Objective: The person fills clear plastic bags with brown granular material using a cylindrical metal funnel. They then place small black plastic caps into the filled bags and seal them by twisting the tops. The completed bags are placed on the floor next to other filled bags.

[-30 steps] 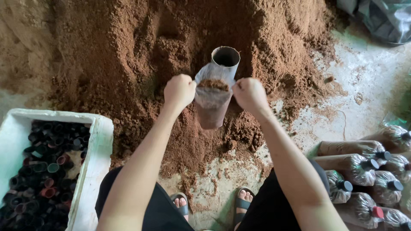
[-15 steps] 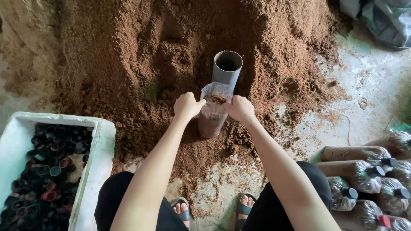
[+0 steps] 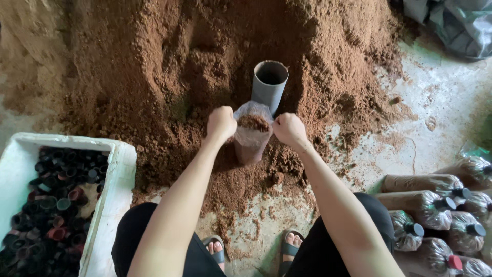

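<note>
The left hand (image 3: 221, 123) and right hand (image 3: 288, 129) were each clenched on the rim of a clear plastic bag (image 3: 251, 141) held upright between them, its base on the loose substrate. By the look of it the bag was about filled with brown sawdust, but it was not yet necked or capped like the finished bags (image 3: 435, 205) stacked to the right of the right hand. Just beyond the hands a grey pipe (image 3: 269, 84) stood in the sawdust heap (image 3: 154, 77). Left of the left hand, a white foam box (image 3: 110, 205) held dark caps. The floor (image 3: 435, 128) was bare, dusty concrete.
</note>
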